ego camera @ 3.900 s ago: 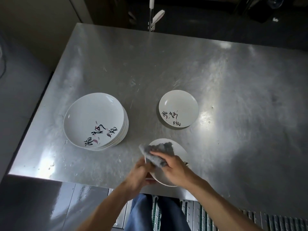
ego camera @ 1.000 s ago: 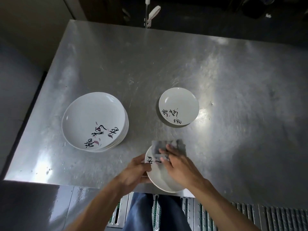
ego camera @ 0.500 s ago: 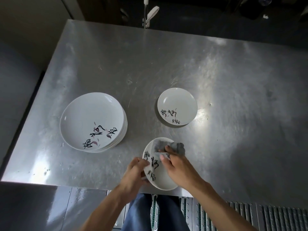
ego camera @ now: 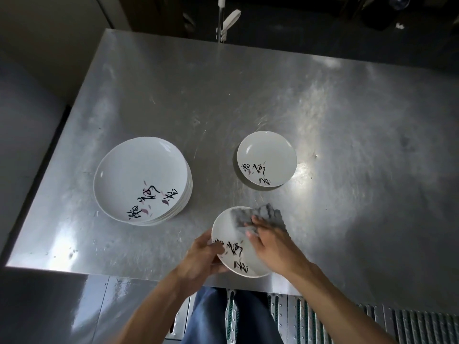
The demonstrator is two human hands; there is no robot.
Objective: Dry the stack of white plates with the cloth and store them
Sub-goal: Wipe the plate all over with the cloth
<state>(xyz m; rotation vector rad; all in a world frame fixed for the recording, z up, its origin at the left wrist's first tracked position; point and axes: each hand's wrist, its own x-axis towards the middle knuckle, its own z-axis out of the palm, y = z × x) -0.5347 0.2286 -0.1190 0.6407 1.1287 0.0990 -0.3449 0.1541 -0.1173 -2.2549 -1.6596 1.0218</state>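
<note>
Cloth (ego camera: 266, 215) shifted right; left hand (ego camera: 201, 256) grips calligraphy-marked white plate (ego camera: 229, 230), right hand (ego camera: 275, 247) presses it

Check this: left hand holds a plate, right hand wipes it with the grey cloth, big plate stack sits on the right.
Wrong side: head view shows the big stack on the left. The left hand holds the plate; the right hand wipes it with the cloth.

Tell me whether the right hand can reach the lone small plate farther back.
Probably yes. The lone plate lies just beyond the right hand, only bare table between. That hand presses the cloth onto the held plate, gripped by the left hand, so it is busy.
</note>
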